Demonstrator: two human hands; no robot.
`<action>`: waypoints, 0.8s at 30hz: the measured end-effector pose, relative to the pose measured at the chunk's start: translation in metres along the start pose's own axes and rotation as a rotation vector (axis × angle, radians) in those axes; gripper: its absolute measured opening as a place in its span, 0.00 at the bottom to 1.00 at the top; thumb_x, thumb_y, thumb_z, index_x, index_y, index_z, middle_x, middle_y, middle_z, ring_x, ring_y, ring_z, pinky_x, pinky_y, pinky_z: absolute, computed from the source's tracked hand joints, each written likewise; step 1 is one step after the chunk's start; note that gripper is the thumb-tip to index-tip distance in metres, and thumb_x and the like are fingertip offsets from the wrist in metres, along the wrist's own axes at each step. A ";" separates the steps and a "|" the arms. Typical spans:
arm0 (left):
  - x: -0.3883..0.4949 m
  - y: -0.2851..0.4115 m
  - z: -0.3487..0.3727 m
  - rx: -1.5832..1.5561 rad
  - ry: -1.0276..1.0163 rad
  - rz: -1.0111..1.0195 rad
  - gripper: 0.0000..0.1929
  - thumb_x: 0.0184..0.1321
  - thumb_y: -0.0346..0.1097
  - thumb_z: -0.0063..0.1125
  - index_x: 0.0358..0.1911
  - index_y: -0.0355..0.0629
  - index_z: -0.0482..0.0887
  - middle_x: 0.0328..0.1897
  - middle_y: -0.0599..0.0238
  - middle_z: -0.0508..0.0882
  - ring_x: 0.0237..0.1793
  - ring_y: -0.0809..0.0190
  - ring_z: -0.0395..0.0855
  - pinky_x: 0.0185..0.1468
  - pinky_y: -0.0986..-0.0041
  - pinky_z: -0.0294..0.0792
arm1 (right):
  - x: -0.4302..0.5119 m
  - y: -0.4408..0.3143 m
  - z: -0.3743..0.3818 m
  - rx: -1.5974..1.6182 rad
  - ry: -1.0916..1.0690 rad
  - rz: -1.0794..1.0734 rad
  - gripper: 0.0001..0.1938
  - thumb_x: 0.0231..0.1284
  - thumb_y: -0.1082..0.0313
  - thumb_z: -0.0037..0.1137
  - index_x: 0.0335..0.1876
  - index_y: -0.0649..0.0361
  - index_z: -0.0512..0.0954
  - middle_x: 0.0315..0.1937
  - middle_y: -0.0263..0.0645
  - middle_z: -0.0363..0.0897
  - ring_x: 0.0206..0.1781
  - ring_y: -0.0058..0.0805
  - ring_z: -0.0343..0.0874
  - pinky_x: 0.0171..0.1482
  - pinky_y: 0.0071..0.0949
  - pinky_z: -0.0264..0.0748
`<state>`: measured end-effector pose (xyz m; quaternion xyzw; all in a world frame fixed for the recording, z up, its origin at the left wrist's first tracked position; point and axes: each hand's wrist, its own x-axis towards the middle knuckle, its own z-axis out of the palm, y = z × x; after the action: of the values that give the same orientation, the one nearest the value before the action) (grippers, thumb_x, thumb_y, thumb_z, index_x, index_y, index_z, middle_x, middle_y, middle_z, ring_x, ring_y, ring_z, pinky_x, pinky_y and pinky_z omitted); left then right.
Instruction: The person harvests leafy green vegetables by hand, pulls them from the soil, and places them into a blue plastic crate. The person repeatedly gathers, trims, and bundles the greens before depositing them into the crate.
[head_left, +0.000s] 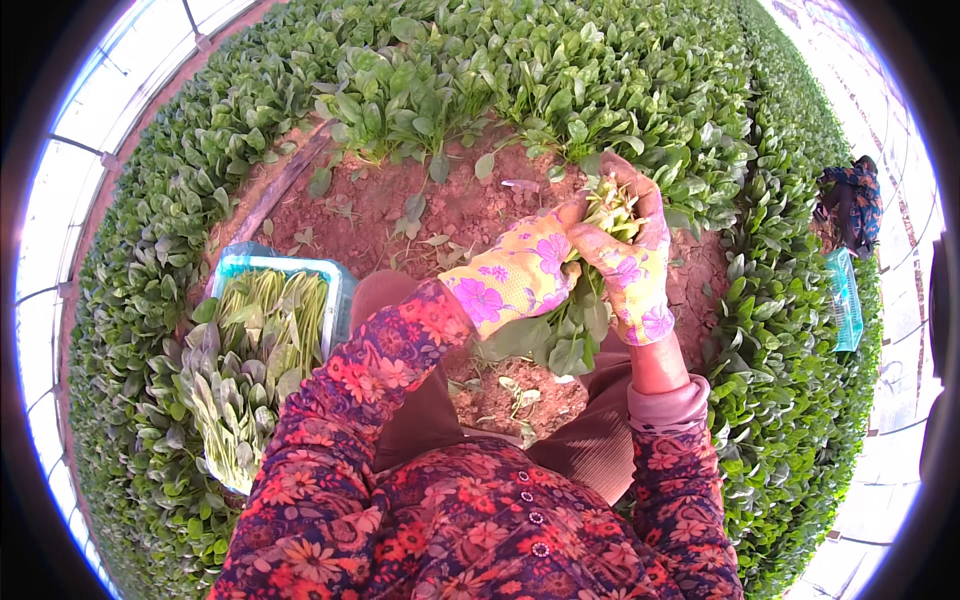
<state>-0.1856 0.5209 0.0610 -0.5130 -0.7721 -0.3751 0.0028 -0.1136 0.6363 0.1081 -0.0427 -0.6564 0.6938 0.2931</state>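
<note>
A bunch of leafy greens that looks like spinach (574, 337) is held in front of me, pale root ends up and leaves hanging down. My left hand (529, 259), in a yellow glove with purple flowers, grips the bunch around its stems. Wrapped about the root ends from the other side is my right hand (634, 251), in a matching glove with soiled fingertips. The gloves partly hide the stems. On the left, a light-blue plastic crate (341, 296) holds cut greens (274, 315), stacked with stems and leaves in layers.
Dense rows of growing greens (450, 82) surround a patch of bare reddish soil (375, 202) with loose leaves. A small pale, blade-like object (521, 184) lies there. A wooden strip (281, 184) runs at left. Far right, another person (855, 202) is near a turquoise crate (845, 300).
</note>
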 end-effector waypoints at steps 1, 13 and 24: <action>-0.004 0.001 0.000 -0.014 0.006 0.003 0.30 0.52 0.37 0.60 0.60 0.38 0.68 0.52 0.47 0.78 0.53 0.41 0.75 0.57 0.56 0.69 | -0.004 -0.003 0.003 -0.028 0.005 0.023 0.31 0.47 0.79 0.67 0.60 0.64 0.67 0.42 0.37 0.78 0.42 0.21 0.78 0.46 0.23 0.77; -0.091 0.035 -0.029 -2.411 -0.405 -0.383 0.36 0.63 0.66 0.46 0.65 0.47 0.61 0.55 0.59 0.78 0.54 0.56 0.76 0.54 0.63 0.71 | -0.015 -0.050 0.045 -0.578 -0.297 -0.796 0.31 0.45 0.74 0.71 0.58 0.60 0.69 0.46 0.41 0.76 0.47 0.33 0.79 0.51 0.35 0.77; -0.131 0.015 -0.026 -3.265 -1.129 0.482 0.20 0.71 0.52 0.40 0.22 0.52 0.72 0.15 0.75 0.71 0.16 0.71 0.67 0.22 0.73 0.62 | -0.089 -0.017 0.112 -0.671 -1.182 -0.893 0.20 0.45 0.65 0.59 0.49 0.53 0.76 0.48 0.43 0.75 0.51 0.40 0.76 0.52 0.43 0.75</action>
<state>-0.1218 0.4053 0.0377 0.1388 -0.5480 0.4832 0.6686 -0.0843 0.4958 0.1098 0.5111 -0.8308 0.1857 0.1191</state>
